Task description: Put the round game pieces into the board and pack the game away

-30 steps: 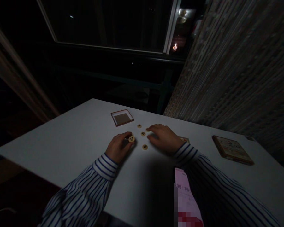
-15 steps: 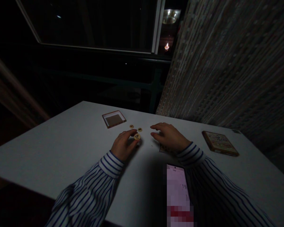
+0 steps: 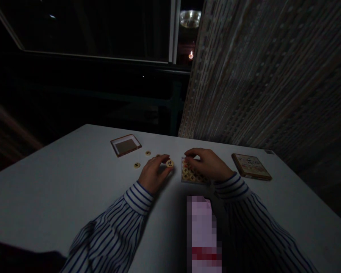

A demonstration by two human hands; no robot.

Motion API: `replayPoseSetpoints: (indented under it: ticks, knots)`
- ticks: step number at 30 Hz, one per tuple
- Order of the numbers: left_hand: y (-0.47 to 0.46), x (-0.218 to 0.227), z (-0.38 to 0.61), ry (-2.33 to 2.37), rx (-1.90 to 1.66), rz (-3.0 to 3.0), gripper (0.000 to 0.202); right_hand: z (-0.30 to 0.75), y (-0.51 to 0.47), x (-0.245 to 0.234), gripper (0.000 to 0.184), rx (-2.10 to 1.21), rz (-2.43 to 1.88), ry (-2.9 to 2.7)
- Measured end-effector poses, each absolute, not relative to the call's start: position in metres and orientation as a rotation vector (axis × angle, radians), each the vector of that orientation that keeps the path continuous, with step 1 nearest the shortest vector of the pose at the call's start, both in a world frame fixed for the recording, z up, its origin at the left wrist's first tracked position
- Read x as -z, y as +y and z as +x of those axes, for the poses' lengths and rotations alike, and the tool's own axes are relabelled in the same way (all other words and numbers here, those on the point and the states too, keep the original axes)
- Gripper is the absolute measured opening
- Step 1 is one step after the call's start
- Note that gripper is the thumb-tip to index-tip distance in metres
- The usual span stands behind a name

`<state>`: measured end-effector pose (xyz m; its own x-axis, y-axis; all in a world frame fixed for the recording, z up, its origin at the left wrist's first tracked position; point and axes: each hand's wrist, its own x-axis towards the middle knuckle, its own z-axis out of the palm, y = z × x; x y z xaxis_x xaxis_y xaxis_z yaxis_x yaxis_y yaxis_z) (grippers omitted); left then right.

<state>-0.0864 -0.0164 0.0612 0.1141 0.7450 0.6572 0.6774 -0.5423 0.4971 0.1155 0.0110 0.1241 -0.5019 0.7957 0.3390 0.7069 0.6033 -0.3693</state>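
My left hand [image 3: 152, 174] pinches a small round wooden token [image 3: 169, 163] between thumb and fingers, just above the white table [image 3: 59, 189]. My right hand [image 3: 207, 163] rests with curled fingers on the far edge of a small square board [image 3: 191, 175] filled with several round tokens; whether it holds one is hidden. Two loose tokens lie to the left, one [image 3: 136, 165] nearer me and one [image 3: 148, 153] farther. Both arms wear blue-striped white sleeves.
An open shallow box tray [image 3: 125, 145] with a red rim lies beyond the tokens. A printed box lid [image 3: 251, 166] lies at the right. A lit phone [image 3: 203, 231] stands near my chest. A brick-patterned wall [image 3: 258, 76] rises on the right; dark window behind.
The view swung right. My left hand carried the pinched token toward the board. My right hand moved onto the board, which now shows beneath it.
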Motion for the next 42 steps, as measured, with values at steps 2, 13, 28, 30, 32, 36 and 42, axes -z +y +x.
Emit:
replayPoseSetpoints:
  ticks: [2,13,28,30,32,36,42]
  knots:
    - [-0.015,-0.061,-0.081,1.447,-1.426,2.287,0.036,0.12,0.012,-0.122,0.025,-0.264,-1.199,-2.336]
    - [-0.007,-0.064,-0.054,1.378,-1.375,2.279,0.033,0.129,0.014,-0.115,0.019,-0.376,-1.206,-2.297]
    - [0.003,-0.049,-0.03,1.35,-1.478,2.206,0.03,0.128,0.019,-0.109,0.015,-0.648,-1.225,-2.193]
    - [0.003,-0.048,-0.03,1.351,-1.485,2.208,0.03,0.127,0.02,-0.109,0.014,-0.666,-1.228,-2.188]
    - [0.003,-0.047,-0.03,1.346,-1.486,2.203,0.029,0.126,0.021,-0.108,0.013,-0.689,-1.227,-2.181]
    - [0.001,-0.046,-0.029,1.336,-1.491,2.076,0.029,0.126,0.024,-0.104,0.014,-0.724,-1.219,-2.17]
    - [0.002,-0.04,-0.027,1.201,-1.504,1.615,0.026,0.127,0.026,-0.099,0.014,-0.713,-1.231,-2.163]
